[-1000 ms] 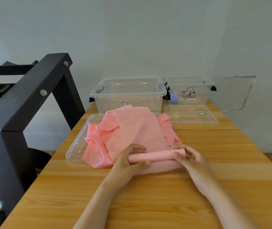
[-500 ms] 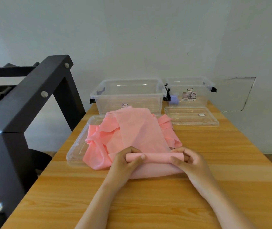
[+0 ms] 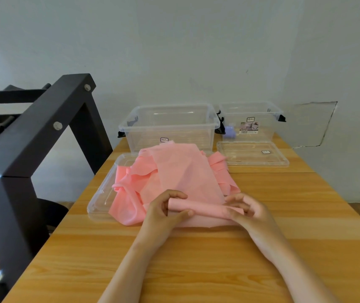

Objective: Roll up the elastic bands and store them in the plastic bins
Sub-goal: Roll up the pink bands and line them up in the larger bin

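Elastic band [image 3: 183, 171], pink, thin and wide: heaped loose on the wooden table [image 3: 196, 270], partly draped over a clear flat lid [image 3: 100, 202]. Near end wound into a slim roll [image 3: 205, 207], lying crosswise at the front of the heap.

Left hand [image 3: 163, 213]: thumb and curled fingers pinching the roll's left end. Right hand [image 3: 251, 213]: fingers curled round the right end.

Step in hand, by the look of it: rolling, only just begun, most of the length unrolled behind. Next move likely calls for turning both ends together away from the body, with even tension and edges kept square so the roll does not cone; crumpled folds to be smoothed ahead of it.

Large clear bin [image 3: 170, 125]: open, behind the heap, seemingly empty, nearest place for the finished roll. Smaller clear bin [image 3: 251, 119]: to its right, label on front, small purple item [image 3: 229, 129] inside. Second lid [image 3: 253, 154]: flat in front of the smaller bin.

In the way: tangled folds and the lid beneath them, apt to snag or slide. Black frame [image 3: 32, 138]: at left, off the table.
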Motion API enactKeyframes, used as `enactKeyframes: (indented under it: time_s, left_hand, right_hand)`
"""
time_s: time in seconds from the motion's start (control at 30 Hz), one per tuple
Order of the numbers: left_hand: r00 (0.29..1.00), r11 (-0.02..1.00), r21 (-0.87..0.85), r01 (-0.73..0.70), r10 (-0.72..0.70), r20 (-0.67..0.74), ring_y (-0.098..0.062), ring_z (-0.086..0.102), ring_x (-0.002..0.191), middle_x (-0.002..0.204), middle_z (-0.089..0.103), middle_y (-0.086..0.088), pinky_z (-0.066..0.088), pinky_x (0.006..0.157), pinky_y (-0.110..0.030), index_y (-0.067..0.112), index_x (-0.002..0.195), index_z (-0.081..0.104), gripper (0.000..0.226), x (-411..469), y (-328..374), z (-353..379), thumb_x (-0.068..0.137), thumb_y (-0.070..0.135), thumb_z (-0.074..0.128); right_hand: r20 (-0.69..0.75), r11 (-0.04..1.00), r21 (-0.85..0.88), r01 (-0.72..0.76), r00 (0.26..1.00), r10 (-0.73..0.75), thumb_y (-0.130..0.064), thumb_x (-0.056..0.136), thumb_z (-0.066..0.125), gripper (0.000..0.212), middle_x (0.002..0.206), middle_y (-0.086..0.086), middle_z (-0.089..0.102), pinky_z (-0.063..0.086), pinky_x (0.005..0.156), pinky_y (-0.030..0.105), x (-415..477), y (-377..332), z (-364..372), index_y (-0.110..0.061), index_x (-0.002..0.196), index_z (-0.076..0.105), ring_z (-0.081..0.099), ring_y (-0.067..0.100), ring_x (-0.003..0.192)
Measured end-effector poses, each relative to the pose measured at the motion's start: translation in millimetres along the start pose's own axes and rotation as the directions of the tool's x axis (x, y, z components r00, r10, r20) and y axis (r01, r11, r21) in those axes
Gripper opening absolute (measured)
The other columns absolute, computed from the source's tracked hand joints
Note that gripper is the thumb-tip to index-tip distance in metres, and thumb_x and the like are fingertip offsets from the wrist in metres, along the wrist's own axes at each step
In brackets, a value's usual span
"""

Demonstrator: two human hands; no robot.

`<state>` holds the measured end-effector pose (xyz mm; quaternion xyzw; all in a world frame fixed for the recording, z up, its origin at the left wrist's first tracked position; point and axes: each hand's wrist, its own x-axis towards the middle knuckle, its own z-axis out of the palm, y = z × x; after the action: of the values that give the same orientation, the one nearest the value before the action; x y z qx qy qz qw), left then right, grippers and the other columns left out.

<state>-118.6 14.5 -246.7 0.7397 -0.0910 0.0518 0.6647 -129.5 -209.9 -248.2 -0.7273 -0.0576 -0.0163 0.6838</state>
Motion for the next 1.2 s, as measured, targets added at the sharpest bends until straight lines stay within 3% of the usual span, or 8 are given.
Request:
enactKeyframes:
  time_s: [0.1, 0.27, 0.53, 0.77, 0.9, 1.0, 1.13, 1.2]
  left_hand:
    - [0.999, 0.997, 0.078, -0.019, 0.016, 0.035, 0.001, 0.060, 0.085, 0.094, 0.066, 0.008, 0.045, 0.073, -0.012, 0.014, 0.099, 0.065, 0.024, -1.2, 0.2, 0.8, 0.080, 0.006, 0.075]
    - [0.997, 0.990, 0.137, -0.027, 0.018, 0.069, 0.004, 0.058, 0.080, 0.091, 0.065, 0.011, 0.044, 0.069, -0.012, 0.016, 0.096, 0.064, 0.009, -1.8, 2.0, 2.2, 0.088, 0.015, 0.068]
    - [0.998, 0.995, -0.096, 0.031, -0.026, 0.056, -0.006, 0.053, 0.069, 0.080, 0.060, 0.009, 0.041, 0.058, -0.017, 0.021, 0.087, 0.060, 0.015, -1.5, 2.1, -1.6, 0.082, 0.020, 0.074]
    - [0.993, 0.996, -0.087, 0.027, -0.017, 0.113, -0.012, 0.055, 0.072, 0.084, 0.061, -0.001, 0.043, 0.058, -0.020, 0.010, 0.094, 0.055, 0.021, -3.7, 6.0, -0.8, 0.082, 0.016, 0.071]
    - [0.996, 0.996, -0.082, 0.025, -0.019, 0.082, -0.014, 0.063, 0.084, 0.094, 0.068, -0.014, 0.051, 0.072, -0.023, 0.010, 0.094, 0.057, 0.025, -3.3, 5.7, -2.2, 0.079, 0.007, 0.077]
    - [0.995, 0.994, -0.091, 0.064, -0.057, 0.085, -0.011, 0.066, 0.092, 0.100, 0.072, -0.006, 0.050, 0.077, -0.019, 0.009, 0.102, 0.057, 0.026, -3.6, 4.9, -1.8, 0.083, 0.009, 0.074]
    - [0.985, 0.991, 0.087, 0.100, -0.111, 0.129, -0.009, 0.062, 0.102, 0.108, 0.068, 0.008, 0.045, 0.083, -0.016, 0.026, 0.105, 0.062, 0.030, -2.2, -0.9, -1.2, 0.080, 0.042, 0.065]
    - [0.989, 0.991, 0.098, 0.089, -0.100, 0.113, -0.006, 0.061, 0.096, 0.103, 0.067, 0.011, 0.044, 0.079, -0.015, 0.026, 0.103, 0.064, 0.027, -1.7, -1.4, -0.9, 0.080, 0.036, 0.073]
  right_hand:
    - [-0.033, 1.000, 0.006, 0.025, 0.999, -0.025, -0.018, 0.073, 0.083, 0.020, 0.093, -0.007, 0.073, 0.046, 0.068, 0.009, -0.4, 0.9, -1.5, -0.016, 0.089, 0.071, 0.065, 0.005, 0.086]
    - [-0.053, 0.998, 0.036, 0.059, 0.997, -0.057, 0.001, 0.072, 0.079, 0.026, 0.093, -0.006, 0.073, 0.049, 0.071, 0.014, -2.2, -1.0, -0.7, -0.013, 0.092, 0.069, 0.066, 0.006, 0.086]
    - [0.000, 0.996, 0.029, 0.084, 0.996, -0.084, -0.048, 0.056, 0.078, 0.036, 0.085, -0.005, 0.070, 0.047, 0.066, 0.014, -3.9, -4.5, 3.1, -0.025, 0.083, 0.071, 0.064, 0.007, 0.079]
    - [0.033, 0.987, 0.122, 0.109, 0.993, -0.113, -0.040, 0.058, 0.079, 0.033, 0.083, -0.003, 0.066, 0.047, 0.066, 0.015, -2.9, -5.4, 0.4, -0.020, 0.083, 0.070, 0.062, 0.008, 0.080]
    - [0.030, 0.992, 0.076, 0.103, 0.994, -0.105, -0.045, 0.055, 0.078, 0.044, 0.086, -0.009, 0.068, 0.046, 0.066, 0.012, -3.3, -4.4, 0.2, -0.017, 0.088, 0.070, 0.064, 0.006, 0.080]
    - [0.010, 0.992, 0.040, 0.118, 0.993, -0.119, -0.048, 0.056, 0.076, 0.046, 0.084, -0.009, 0.069, 0.046, 0.064, 0.012, -3.2, -4.0, 0.3, -0.016, 0.088, 0.069, 0.063, 0.005, 0.076]
    - [-0.007, 0.993, 0.049, 0.112, 0.994, -0.112, -0.045, 0.056, 0.078, 0.043, 0.086, -0.007, 0.070, 0.046, 0.064, 0.014, -2.3, -2.7, -1.4, -0.019, 0.088, 0.070, 0.064, 0.007, 0.079]
    - [-0.005, 0.994, 0.042, 0.103, 0.995, -0.103, -0.044, 0.056, 0.079, 0.042, 0.088, -0.008, 0.070, 0.046, 0.065, 0.013, -2.1, -2.2, -1.0, -0.021, 0.089, 0.070, 0.064, 0.007, 0.080]
